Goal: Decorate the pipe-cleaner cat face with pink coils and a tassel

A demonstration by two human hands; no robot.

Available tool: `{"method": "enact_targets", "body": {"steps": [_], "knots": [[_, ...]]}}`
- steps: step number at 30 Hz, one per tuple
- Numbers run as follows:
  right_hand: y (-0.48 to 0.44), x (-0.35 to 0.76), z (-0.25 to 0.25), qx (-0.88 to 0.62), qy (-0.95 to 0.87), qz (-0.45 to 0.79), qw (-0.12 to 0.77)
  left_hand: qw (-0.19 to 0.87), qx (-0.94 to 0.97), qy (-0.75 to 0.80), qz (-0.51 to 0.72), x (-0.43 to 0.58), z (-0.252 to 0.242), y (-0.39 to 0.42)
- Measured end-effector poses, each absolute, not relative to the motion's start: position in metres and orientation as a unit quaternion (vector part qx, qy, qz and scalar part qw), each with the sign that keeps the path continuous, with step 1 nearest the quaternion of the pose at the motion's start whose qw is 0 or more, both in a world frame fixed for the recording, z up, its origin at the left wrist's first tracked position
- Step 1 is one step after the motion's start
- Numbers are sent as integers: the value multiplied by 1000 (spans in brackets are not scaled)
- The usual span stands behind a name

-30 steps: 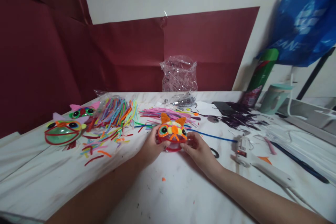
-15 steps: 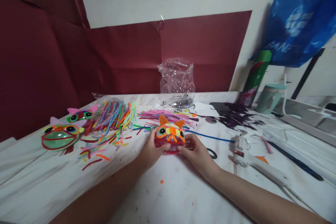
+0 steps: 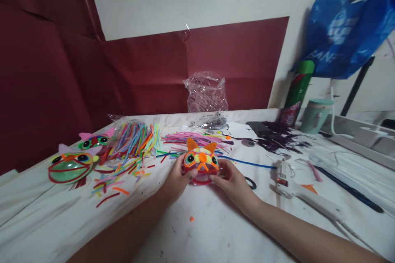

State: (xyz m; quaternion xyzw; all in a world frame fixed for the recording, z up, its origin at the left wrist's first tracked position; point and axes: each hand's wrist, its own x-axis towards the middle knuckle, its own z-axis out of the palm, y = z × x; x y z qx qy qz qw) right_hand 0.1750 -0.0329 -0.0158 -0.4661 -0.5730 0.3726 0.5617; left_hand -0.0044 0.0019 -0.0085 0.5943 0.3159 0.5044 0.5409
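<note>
Between my two hands, low over the middle of the table, is a red animal-face ornament (image 3: 202, 165) with orange ears, black eyes and orange and yellow trim. My left hand (image 3: 178, 177) grips its left side, thumb on the front. On the other side my right hand (image 3: 230, 178) grips it with thumb and bent fingers. Its back is hidden from me. A blue pipe cleaner (image 3: 247, 161) lies behind my right hand, and a black ring-shaped piece (image 3: 251, 183) sits beside that hand.
Two similar faces, one green (image 3: 70, 170) and one pink-eared (image 3: 95, 141), stand at left near bundled pipe cleaners (image 3: 132, 139) and scattered offcuts. At right lie a white glue gun (image 3: 321, 205), dark purple strands (image 3: 277, 137) and a green cup (image 3: 317, 117). A blue bag (image 3: 348, 35) hangs above.
The red face tilts slightly, showing more of its lower front. Both hands keep their hold on it. The whole view has shifted a little.
</note>
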Motion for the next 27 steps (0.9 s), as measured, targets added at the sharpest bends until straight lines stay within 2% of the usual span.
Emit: {"method": "enact_targets", "body": {"steps": [11, 27], "knots": [[-35, 174, -11, -466, -561, 367, 578, 566, 605, 276, 487, -7, -8, 1], [-34, 175, -15, -465, -571, 379, 560, 534, 613, 315, 491, -7, -6, 1]]}}
